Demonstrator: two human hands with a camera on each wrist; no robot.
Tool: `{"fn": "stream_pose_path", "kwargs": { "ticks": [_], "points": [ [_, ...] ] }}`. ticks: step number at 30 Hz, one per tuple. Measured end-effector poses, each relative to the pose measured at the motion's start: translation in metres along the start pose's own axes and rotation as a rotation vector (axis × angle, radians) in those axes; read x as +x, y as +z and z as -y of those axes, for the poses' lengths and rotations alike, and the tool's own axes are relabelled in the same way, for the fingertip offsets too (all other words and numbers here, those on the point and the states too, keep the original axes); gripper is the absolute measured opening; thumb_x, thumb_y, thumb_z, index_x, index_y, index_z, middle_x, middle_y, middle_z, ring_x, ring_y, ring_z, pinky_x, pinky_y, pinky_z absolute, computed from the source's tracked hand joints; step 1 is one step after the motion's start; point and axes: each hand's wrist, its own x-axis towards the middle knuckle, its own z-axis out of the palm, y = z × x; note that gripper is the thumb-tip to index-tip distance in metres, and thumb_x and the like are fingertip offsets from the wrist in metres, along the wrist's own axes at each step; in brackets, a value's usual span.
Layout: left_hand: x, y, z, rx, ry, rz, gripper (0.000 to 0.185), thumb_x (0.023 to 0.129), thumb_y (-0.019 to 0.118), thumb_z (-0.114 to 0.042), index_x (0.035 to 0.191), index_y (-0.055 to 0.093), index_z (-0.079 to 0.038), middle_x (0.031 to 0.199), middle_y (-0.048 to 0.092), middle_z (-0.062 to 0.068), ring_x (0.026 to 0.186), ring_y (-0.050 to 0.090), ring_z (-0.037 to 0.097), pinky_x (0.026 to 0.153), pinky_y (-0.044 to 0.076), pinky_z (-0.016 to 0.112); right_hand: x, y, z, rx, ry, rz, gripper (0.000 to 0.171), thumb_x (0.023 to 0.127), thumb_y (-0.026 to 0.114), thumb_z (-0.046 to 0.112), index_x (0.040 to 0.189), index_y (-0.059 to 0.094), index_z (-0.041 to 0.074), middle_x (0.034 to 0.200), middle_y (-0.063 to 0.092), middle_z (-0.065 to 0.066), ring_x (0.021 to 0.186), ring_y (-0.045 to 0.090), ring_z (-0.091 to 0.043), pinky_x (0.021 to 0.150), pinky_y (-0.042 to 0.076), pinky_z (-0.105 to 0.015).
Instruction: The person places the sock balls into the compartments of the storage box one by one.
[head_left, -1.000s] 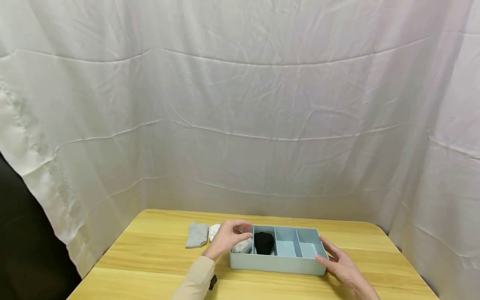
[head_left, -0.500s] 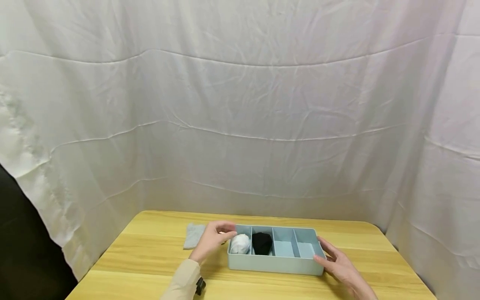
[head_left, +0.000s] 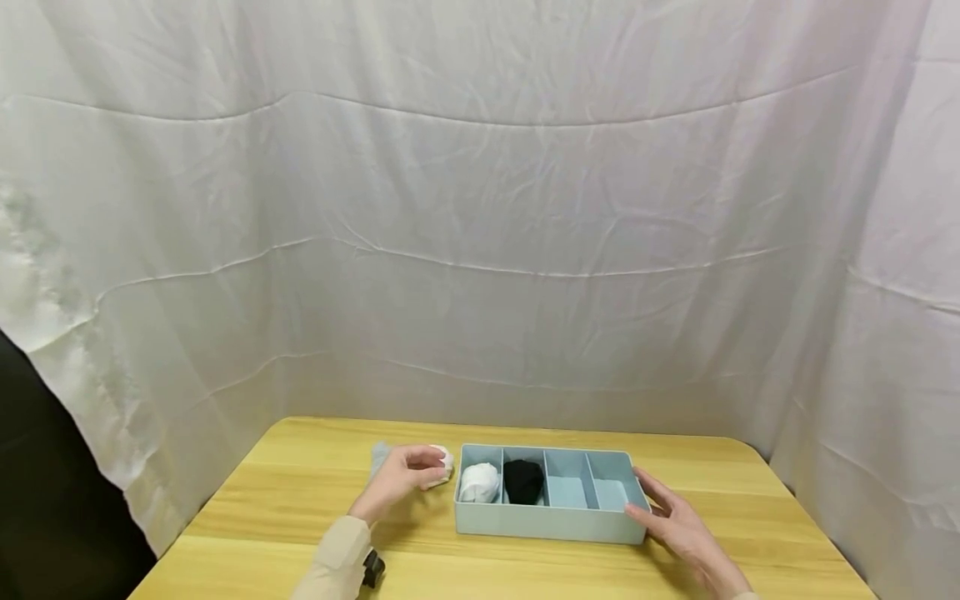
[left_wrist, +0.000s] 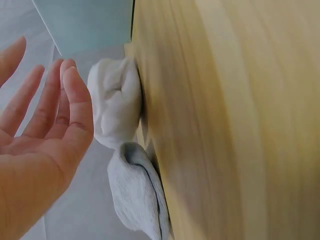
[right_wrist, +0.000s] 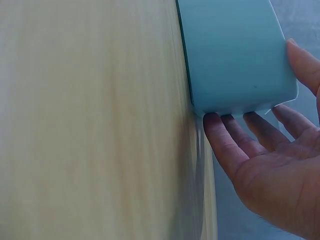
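Observation:
A light blue tray with several compartments lies on the wooden table. A white sock ball fills its leftmost compartment and a black sock the one beside it. My left hand hovers left of the tray, fingers straight, just short of a rolled white sock on the table. A grey sock lies behind that. My right hand rests at the tray's right end, its straight fingers against the tray wall.
The tray's two right compartments hold nothing. White cloth hangs behind and on both sides of the table. The rounded table edges lie near on the left and right.
My left hand has drawn back leftward from the tray's leftmost compartment, leaving the white sock ball there, and now hovers by the white sock on the table. The right hand stayed put.

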Motion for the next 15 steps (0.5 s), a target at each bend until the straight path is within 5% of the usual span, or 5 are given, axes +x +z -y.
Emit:
{"fn": "stream_pose_path", "kwargs": {
  "ticks": [15],
  "points": [
    [-0.002,-0.028,0.007,-0.008,-0.004,-0.008,0.05,0.088,0.074,-0.019,0.13,0.058,0.005,0.114,0.067,0.02,0.088,0.064,0.013,0.077,0.058,0.036,-0.001,0.0,0.0,0.02,-0.004,0.004,0.079,0.094,0.066,0.032,0.156,0.023,0.01,0.16,0.015,-0.026,0.139,0.029,-0.052,0.107,0.041,-0.055]
  ]
}}
